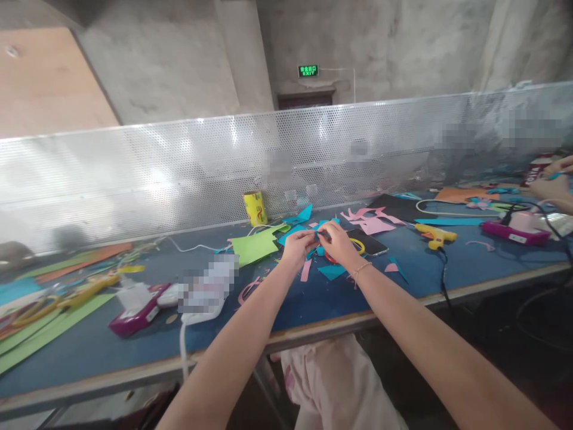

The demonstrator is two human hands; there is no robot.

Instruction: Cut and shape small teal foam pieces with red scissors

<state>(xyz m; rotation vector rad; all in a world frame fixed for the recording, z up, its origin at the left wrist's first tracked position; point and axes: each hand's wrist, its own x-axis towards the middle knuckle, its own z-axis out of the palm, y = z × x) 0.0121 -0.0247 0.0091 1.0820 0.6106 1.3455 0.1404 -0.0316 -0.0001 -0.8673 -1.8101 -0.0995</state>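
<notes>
My left hand (297, 246) and my right hand (338, 242) meet above the blue table (313, 298), fingers pinched on a small teal paper piece (319, 237) between them. Both hands are closed on it. Teal paper scraps (332, 272) and a pink strip (306, 270) lie just below the hands. A lime green sheet (253, 246) lies to the left. Red-and-yellow scissors (357, 244) and a dark phone (369, 243) rest right behind my right hand.
A yellow glue gun (435, 235) with a black cord lies to the right. Pink paper cut-outs (372, 222), a yellow can (255, 208), purple boxes (133, 318) (514, 232) and a perforated metal screen (286, 161) line the bench. Another person's hand (553, 186) works at far right.
</notes>
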